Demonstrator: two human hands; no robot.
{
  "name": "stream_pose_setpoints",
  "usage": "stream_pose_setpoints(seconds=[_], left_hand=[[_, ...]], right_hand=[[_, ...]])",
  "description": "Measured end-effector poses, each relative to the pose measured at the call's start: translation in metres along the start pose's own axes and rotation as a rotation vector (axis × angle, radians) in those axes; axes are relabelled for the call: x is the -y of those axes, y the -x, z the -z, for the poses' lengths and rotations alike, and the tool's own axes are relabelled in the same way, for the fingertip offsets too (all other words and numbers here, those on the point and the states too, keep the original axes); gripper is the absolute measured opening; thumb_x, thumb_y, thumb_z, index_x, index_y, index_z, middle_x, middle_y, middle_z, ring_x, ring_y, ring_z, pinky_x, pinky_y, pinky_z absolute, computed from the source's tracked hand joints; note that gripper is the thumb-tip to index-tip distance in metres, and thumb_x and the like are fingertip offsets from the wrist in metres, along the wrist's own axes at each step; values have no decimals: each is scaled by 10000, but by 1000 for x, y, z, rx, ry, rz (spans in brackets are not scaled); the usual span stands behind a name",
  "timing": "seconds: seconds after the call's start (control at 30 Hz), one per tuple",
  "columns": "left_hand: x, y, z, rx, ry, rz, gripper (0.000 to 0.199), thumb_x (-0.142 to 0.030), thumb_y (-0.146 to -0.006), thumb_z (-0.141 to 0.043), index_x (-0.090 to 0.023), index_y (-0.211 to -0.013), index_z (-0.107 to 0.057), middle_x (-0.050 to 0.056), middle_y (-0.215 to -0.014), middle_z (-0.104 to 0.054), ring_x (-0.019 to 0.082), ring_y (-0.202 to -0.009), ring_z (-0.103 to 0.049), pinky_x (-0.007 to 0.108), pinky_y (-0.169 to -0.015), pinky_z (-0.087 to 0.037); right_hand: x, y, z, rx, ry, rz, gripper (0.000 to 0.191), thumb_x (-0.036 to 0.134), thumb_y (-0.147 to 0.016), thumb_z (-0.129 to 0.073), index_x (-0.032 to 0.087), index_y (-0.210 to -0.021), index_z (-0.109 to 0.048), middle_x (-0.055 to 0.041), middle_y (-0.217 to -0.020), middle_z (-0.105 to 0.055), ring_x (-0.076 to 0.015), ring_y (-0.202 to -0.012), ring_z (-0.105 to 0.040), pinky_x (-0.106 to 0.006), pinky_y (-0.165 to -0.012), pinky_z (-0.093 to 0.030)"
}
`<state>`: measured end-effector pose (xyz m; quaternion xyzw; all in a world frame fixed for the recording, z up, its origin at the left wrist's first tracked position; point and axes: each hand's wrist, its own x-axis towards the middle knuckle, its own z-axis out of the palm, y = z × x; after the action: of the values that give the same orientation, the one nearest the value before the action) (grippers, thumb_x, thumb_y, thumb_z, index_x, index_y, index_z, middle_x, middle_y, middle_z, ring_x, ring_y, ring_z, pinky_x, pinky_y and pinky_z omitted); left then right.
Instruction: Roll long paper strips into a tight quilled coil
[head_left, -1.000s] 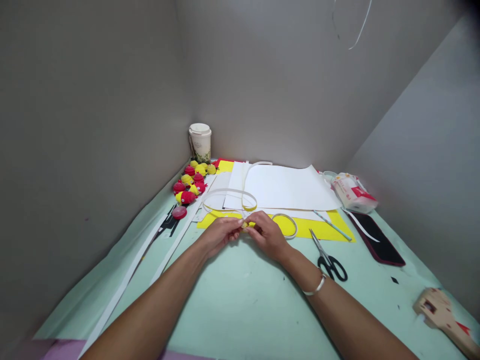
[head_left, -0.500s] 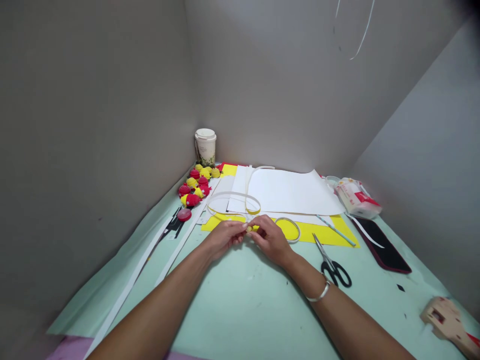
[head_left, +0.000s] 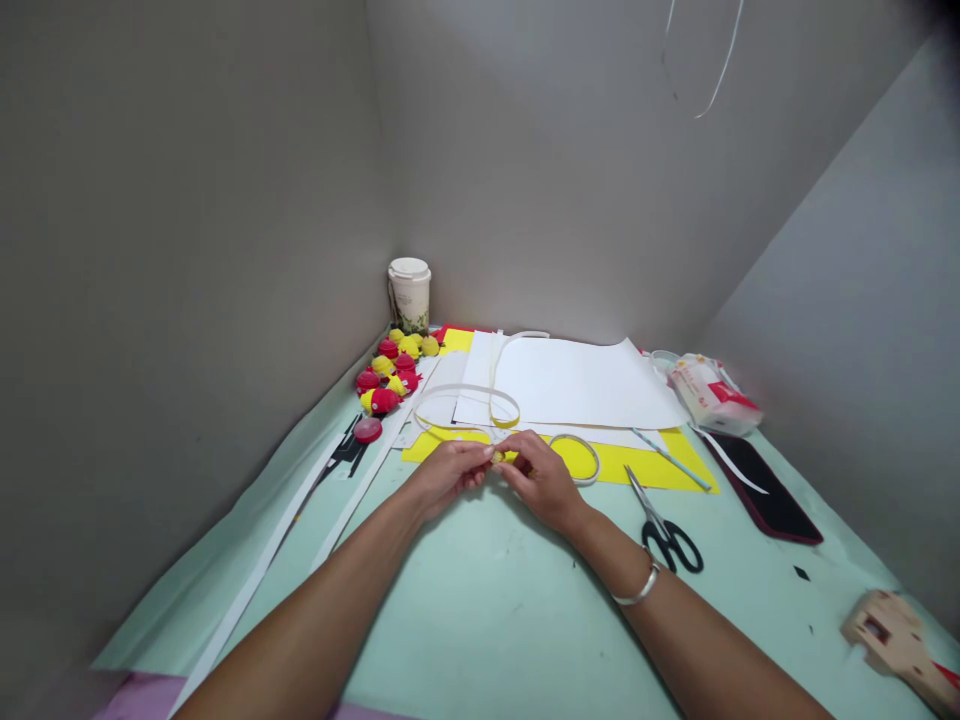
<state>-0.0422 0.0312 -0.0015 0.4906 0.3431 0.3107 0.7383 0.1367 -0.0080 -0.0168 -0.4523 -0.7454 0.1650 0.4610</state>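
Note:
My left hand (head_left: pixel 452 475) and my right hand (head_left: pixel 541 478) meet over the middle of the table. Between their fingertips is a small yellow paper coil (head_left: pixel 497 457), pinched from both sides and mostly covered by the fingers. A long yellow-and-white paper strip (head_left: pixel 506 421) curls up in loops just behind the fingers; it seems to run into the coil. Beside my right hand a ring of strip (head_left: pixel 598 470) lies on the yellow sheet (head_left: pixel 615 466).
Scissors (head_left: pixel 660 525) lie right of my right forearm, with a phone (head_left: pixel 772 500), tissue pack (head_left: pixel 712 392) and glue gun (head_left: pixel 892 635) farther right. White sheets (head_left: pixel 577 380) lie behind. Several red and yellow paper figures (head_left: pixel 384 400) and a lidded cup (head_left: pixel 411 295) stand at the left.
Both hands stay in the same place, still pinching the yellow coil. The strip loops behind them hardly shift.

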Motion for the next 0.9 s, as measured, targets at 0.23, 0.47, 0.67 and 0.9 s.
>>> stream_pose_setpoints(seconds=[0.23,0.47,0.67,0.9], left_hand=[[-2,1,-2,-16,24,15,265,-363,-736,-728,-106,-744,-663,2,-642,-516,74,-575,-423,210,-552,-319],[-2,2,-2,-12,21,3,279,-369,-725,-741,-99,-755,-676,20,-671,-547,83,-589,-440,218,-564,-337],[-2,1,-2,-8,16,23,288,-375,-705,-755,-100,-753,-684,24,-664,-565,83,-582,-449,224,-560,-345],[-1,1,0,11,9,38,285,-372,-711,-754,-98,-755,-688,23,-661,-563,77,-586,-451,213,-560,-348]], right_hand=[[-3,0,-1,-33,28,5,118,251,-845,-625,213,-955,-604,-41,-933,-592,-135,-698,-559,-266,-633,-483],[0,0,3,-4,-8,-3,119,253,-865,-595,225,-980,-608,-55,-953,-595,-161,-778,-580,-276,-642,-486],[0,0,5,23,-22,-2,131,265,-868,-597,228,-992,-617,-58,-953,-606,-166,-792,-578,-279,-657,-487],[1,-1,8,59,-31,-15,123,262,-871,-600,220,-984,-624,-43,-919,-605,-153,-761,-563,-274,-659,-475]])
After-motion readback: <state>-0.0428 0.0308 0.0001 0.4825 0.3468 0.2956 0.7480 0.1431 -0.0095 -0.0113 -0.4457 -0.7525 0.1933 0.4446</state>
